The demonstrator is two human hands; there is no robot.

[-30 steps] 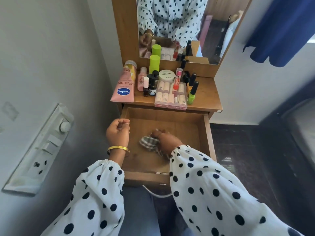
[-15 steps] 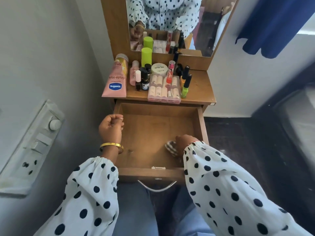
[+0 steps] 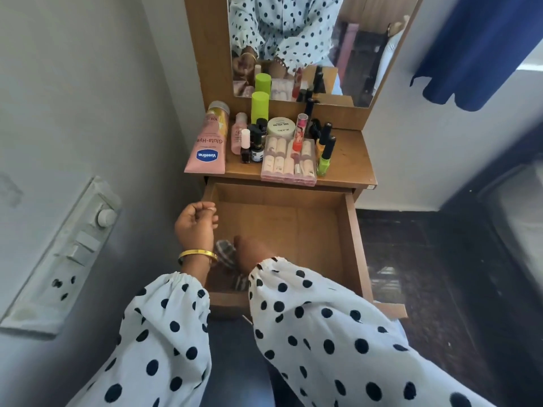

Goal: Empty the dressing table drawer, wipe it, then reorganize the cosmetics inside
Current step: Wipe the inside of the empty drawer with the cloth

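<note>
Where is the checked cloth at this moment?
The checked cloth lies in the drawer's near-left corner, under the right hand, beside the left wrist.

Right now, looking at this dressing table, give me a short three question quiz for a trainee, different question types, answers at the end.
1. True or false: the open wooden drawer already holds cosmetics.
2. Multiple choice: the checked wiping cloth is held by A) the left hand, B) the right hand, C) neither hand.
3. Fill in: the pink Vaseline tube lies on the wooden tabletop at its ___ end.

Key
1. False. Only the cloth and the right hand are inside it; the cosmetics stand on the tabletop.
2. B. The left hand, fingers curled and holding nothing, is at the drawer's left wall.
3. Left.
</note>
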